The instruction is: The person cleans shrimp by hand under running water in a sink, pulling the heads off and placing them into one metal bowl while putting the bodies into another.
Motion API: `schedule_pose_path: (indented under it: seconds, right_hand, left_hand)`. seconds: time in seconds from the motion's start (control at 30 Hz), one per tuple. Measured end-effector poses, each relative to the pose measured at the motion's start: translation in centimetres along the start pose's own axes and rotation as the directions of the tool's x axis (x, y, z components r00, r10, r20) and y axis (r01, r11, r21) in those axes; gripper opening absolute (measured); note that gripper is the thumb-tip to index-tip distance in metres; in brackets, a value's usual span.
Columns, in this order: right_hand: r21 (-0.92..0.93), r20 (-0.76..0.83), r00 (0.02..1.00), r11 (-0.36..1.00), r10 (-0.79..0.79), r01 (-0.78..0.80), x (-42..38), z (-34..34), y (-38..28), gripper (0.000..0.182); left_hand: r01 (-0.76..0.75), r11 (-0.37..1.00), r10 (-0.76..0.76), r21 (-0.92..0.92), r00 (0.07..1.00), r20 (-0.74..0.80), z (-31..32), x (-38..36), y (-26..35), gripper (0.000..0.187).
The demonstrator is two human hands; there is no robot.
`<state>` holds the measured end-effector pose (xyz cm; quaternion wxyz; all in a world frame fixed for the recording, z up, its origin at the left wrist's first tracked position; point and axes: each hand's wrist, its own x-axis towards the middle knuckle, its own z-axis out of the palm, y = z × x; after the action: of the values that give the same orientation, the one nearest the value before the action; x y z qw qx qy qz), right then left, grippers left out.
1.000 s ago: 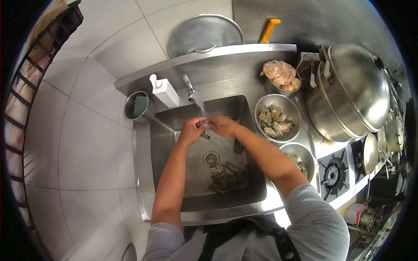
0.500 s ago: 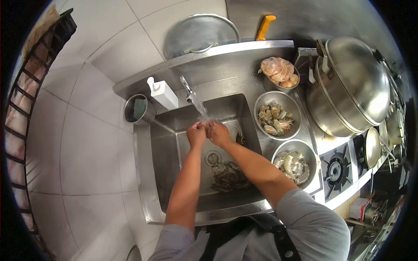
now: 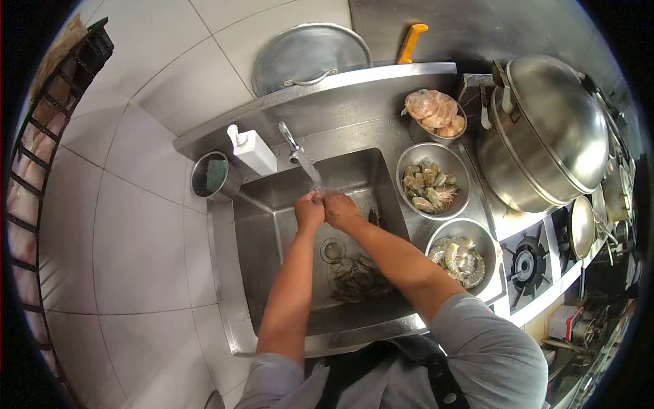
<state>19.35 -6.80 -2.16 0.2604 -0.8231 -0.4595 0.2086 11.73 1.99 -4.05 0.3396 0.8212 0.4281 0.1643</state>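
Water runs from the faucet (image 3: 289,138) onto both hands, held close together over the steel sink (image 3: 262,225). My left hand (image 3: 310,210) is closed, its fingertips pinched on something I cannot make out. Beside it, touching, my right hand (image 3: 339,209) is curled with its fingers closed; what it holds, if anything, is hidden. Below the hands, a heap of dark shrimp (image 3: 357,278) lies on the sink floor next to the drain (image 3: 332,251). To the right stand a bowl of shrimp heads and shells (image 3: 429,185) and a bowl of peeled shrimp (image 3: 458,260).
A white pump bottle (image 3: 255,153) and a steel pot with a green scouring pad (image 3: 216,176) stand behind the sink's left side. A bowl of bagged food (image 3: 436,112), a big steamer (image 3: 538,136) and a gas burner (image 3: 524,266) are at the right. A lid (image 3: 310,58) leans behind.
Both hands stay under the water and have drawn closer together, the right hand's fingers curling in more. The view has shifted slightly.
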Motion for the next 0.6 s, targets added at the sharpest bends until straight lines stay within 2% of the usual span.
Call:
schedule_pose_path:
  seconds: [0.03, 0.17, 0.23, 0.27, 0.3, 0.33, 0.37, 0.43, 0.47, 0.53, 0.57, 0.6]
  right_hand:
    - [0.077, 0.020, 1.000, 0.997, 0.023, -0.025, 0.1, -0.1, -0.1, 0.024]
    - [0.046, -0.099, 0.992, 0.996, -0.075, 0.080, 2.6, 5.3, 4.6, 0.025]
    - [0.286, -0.159, 0.943, 0.928, 0.291, -0.238, 3.0, 5.4, 6.9, 0.027]
    - [0.293, -0.157, 0.943, 0.925, 0.295, -0.241, 2.4, 4.6, 6.4, 0.027]
    - [0.280, -0.110, 0.972, 0.945, 0.208, -0.170, 1.8, 3.7, 6.0, 0.026]
    - [0.264, -0.060, 0.991, 0.960, 0.117, -0.097, 1.5, 3.5, 6.2, 0.026]
    - [0.259, -0.055, 0.992, 0.961, 0.115, -0.097, 1.5, 3.5, 5.8, 0.026]
    - [0.359, 0.079, 0.996, 0.931, 0.044, -0.070, 2.4, 3.7, 4.7, 0.024]
    - [0.359, 0.080, 0.996, 0.931, 0.044, -0.070, 1.9, 2.7, 4.0, 0.024]
    - [0.247, 0.000, 1.000, 0.969, -0.020, 0.020, 0.8, 1.1, 3.3, 0.022]
    - [0.242, -0.002, 1.000, 0.970, -0.016, 0.016, 0.9, 1.2, 3.8, 0.022]
    - [0.210, -0.001, 1.000, 0.977, 0.017, -0.017, 1.0, 1.0, 4.1, 0.022]
  left_hand:
    - [-0.045, 0.998, 0.049, 0.042, 0.993, -0.104, 0.5, 0.0, -0.3, 0.024]
    - [-0.015, 0.998, 0.020, 0.056, 0.995, -0.099, -0.4, -1.1, 1.0, 0.021]
    - [0.029, 0.993, -0.046, -0.114, 0.988, -0.150, -0.6, -1.0, -1.0, 0.020]
    - [0.029, 0.994, -0.045, -0.107, 0.988, -0.146, -1.0, -0.6, -1.8, 0.020]
    - [0.188, 0.911, -0.191, -0.367, 0.981, 0.027, -1.3, -0.1, -2.4, 0.017]
    - [0.365, 0.735, -0.283, -0.571, 0.931, 0.230, -1.5, 0.0, -2.3, 0.015]
    - [0.368, 0.730, -0.287, -0.575, 0.930, 0.230, -1.5, 0.0, -2.2, 0.015]
    - [0.322, 0.801, -0.201, -0.504, 0.939, 0.279, -2.0, 0.8, -1.2, 0.013]
    - [0.322, 0.801, -0.202, -0.505, 0.939, 0.279, -2.1, 1.4, -0.6, 0.013]
    - [0.272, 0.897, -0.155, -0.348, 0.932, 0.327, -2.2, 2.5, 0.6, 0.014]
    - [0.270, 0.896, -0.152, -0.351, 0.932, 0.331, -2.2, 2.6, 0.9, 0.014]
    - [0.250, 0.858, -0.083, -0.449, 0.929, 0.359, -2.3, 2.7, 1.4, 0.019]
